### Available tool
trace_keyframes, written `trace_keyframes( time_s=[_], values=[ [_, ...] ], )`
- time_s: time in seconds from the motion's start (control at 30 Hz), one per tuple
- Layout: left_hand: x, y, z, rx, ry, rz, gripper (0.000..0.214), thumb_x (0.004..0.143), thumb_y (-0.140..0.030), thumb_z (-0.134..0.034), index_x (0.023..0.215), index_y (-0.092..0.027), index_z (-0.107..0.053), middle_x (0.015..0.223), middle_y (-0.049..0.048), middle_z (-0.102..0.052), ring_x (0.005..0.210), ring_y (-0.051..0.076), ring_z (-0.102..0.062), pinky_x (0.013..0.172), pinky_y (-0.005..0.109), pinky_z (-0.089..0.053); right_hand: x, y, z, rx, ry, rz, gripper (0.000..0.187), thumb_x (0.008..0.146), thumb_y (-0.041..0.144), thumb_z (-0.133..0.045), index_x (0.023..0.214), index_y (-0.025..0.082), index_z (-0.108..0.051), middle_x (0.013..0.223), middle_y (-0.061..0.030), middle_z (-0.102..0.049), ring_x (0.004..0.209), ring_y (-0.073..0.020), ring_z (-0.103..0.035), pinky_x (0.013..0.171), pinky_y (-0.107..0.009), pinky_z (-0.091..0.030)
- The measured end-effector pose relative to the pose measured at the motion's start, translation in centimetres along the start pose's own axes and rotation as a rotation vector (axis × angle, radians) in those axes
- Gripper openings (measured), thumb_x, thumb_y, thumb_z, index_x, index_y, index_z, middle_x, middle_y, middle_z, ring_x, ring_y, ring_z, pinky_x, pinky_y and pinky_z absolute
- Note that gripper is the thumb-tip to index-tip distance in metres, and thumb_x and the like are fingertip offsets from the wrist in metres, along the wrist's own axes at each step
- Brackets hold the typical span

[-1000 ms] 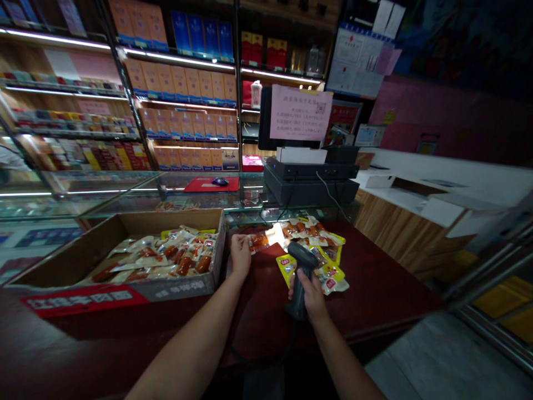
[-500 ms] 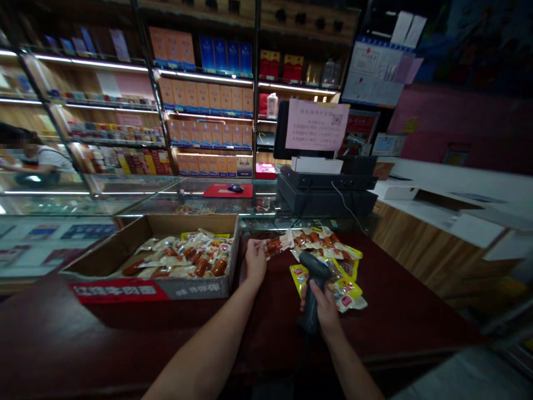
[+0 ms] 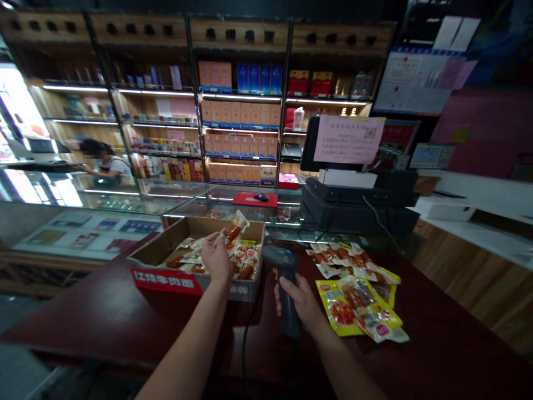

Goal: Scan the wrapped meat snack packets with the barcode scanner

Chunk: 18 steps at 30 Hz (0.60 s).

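Over swings your left hand, away from the packet pile and now above the cardboard box, fingers pinched tight around one snack packet that tilts up over the packets inside. Your right hand stays wrapped round the scanner, shifted left too, near the box's right end. The pile lies right of both hands.
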<state>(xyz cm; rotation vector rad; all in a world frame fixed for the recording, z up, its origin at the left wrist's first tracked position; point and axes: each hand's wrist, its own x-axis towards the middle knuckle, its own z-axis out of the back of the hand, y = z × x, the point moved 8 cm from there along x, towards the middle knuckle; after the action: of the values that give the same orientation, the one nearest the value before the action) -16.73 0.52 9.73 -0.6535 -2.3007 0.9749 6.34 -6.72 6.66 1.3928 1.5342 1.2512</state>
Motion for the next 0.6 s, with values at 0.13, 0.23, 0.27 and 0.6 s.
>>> trace_keyframes(
  time_s=[0.13, 0.23, 0.27, 0.6],
  values=[
    [1.4, -1.1, 2.4, 0.127, -0.064, -0.13, 0.026, 0.075, -0.015, -0.055, 0.099, -0.017, -0.05, 0.11, 0.0095, -0.059, 0.114, 0.018, -0.052, 0.102, 0.037, -0.035, 0.6, -0.1, -2.8, -0.009, 0.071, -0.004, 0.036, 0.067, 0.049, -0.066, 0.078, 0.017, -0.051, 0.05, 0.0049, -0.058, 0.033, -0.009, -0.051, 0.032, -0.019, -0.044],
    [1.2, -2.5, 2.9, 0.199, -0.086, -0.279, 0.034, 0.074, -0.012, -0.055, 0.107, -0.017, -0.049, 0.122, 0.0095, -0.051, 0.125, 0.017, -0.04, 0.109, 0.034, -0.024, 0.4, -0.2, -3.6, 0.001, 0.086, -0.016, 0.037, 0.067, 0.048, -0.066, 0.08, 0.016, -0.053, 0.049, 0.0052, -0.058, 0.032, -0.0089, -0.05, 0.031, -0.019, -0.043],
    [1.0, -2.8, 2.8, 0.211, -0.082, -0.308, 0.036, 0.073, -0.012, -0.056, 0.108, -0.016, -0.049, 0.123, 0.0091, -0.05, 0.126, 0.017, -0.039, 0.109, 0.034, -0.023, 0.3, -0.2, -3.5, 0.004, 0.082, -0.017, 0.037, 0.067, 0.048, -0.066, 0.082, 0.016, -0.053, 0.049, 0.0053, -0.058, 0.032, -0.0089, -0.05, 0.031, -0.019, -0.043],
    [-6.9, -0.6, -4.4, 0.212, 0.378, -0.189, 0.026, 0.08, -0.021, -0.052, 0.106, -0.019, -0.052, 0.117, 0.0089, -0.054, 0.109, 0.018, -0.052, 0.094, 0.032, -0.041, -1.8, -1.2, 4.8, 0.018, -0.161, 0.032, 0.036, 0.072, 0.045, -0.065, 0.093, 0.018, -0.055, 0.054, 0.0054, -0.059, 0.037, -0.0107, -0.052, 0.036, -0.021, -0.045]
  ],
)
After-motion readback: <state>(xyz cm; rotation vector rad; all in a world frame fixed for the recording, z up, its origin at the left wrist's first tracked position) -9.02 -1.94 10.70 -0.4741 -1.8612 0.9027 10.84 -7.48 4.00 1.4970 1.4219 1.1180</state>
